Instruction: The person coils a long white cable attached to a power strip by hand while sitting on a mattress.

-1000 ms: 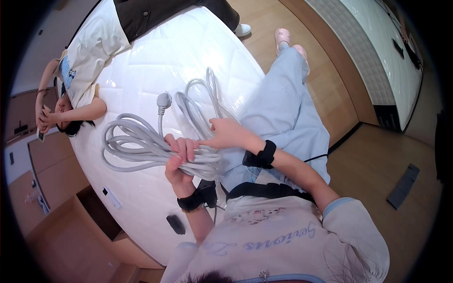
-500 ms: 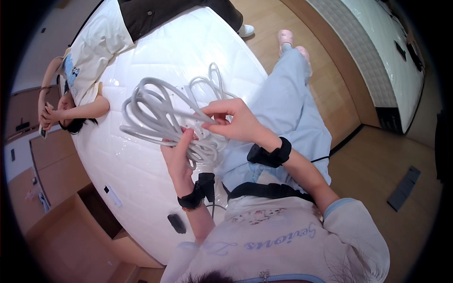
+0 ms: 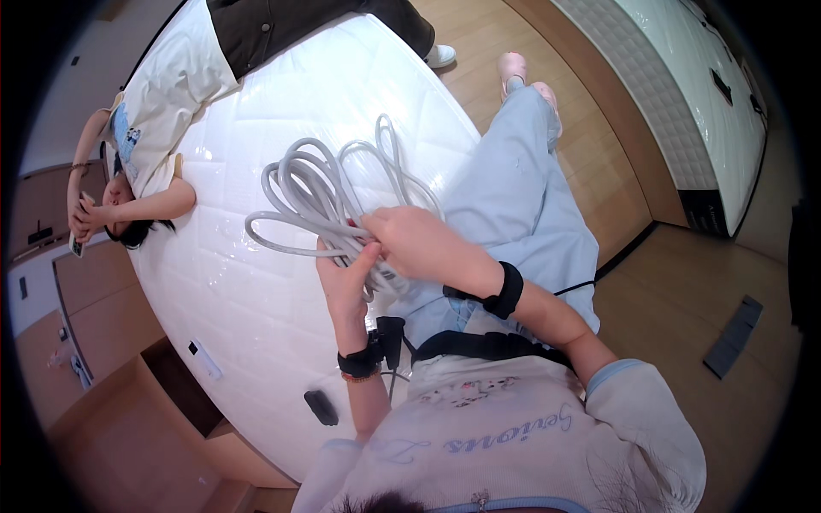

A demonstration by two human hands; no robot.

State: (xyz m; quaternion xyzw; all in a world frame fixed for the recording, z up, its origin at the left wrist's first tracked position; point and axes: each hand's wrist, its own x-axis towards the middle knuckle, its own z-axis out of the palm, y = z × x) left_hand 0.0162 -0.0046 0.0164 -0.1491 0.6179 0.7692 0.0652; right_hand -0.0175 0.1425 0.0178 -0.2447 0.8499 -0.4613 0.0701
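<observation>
A coiled grey cable is bunched in both my hands above the bed, its loops fanning out to the left and away from me. My left hand is closed round the lower part of the bundle, thumb on top. The right hand grips the same cable where the loops come together, its fingers partly hidden behind its own back. A loose loop of the cable trails over the plastic-covered mattress beyond my hands. Black straps circle both my wrists.
Another person lies at the far left of the mattress, holding a phone. A small black object and a white strip rest on the mattress. To the right, a second mattress stands beyond the wooden floor, where a dark flat piece lies.
Both hands have come closer together, the left moving right and the right shifting down onto the bundle. The cable loops have swung rightward and gathered more tightly.
</observation>
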